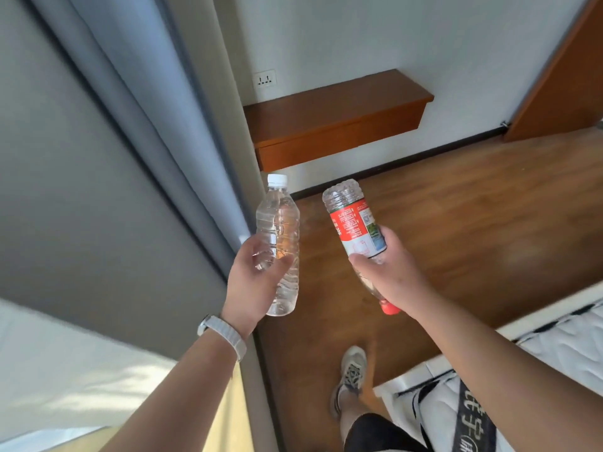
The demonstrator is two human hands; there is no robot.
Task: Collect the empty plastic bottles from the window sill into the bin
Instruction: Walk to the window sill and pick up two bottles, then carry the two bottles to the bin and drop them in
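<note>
Both hands were full and apart: my left hand (257,282) wrapped the clear bottle (279,230) upright, my right hand (388,272) gripped the red-labelled bottle (355,223) cap-down. No bin showed, perhaps behind me; I judged steady, uncrushing grips best while walking.

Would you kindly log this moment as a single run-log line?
left hand: holds clear white-capped bottle, cap away | right hand: holds red-labelled bottle, cap toward person | bin: not in view
</note>
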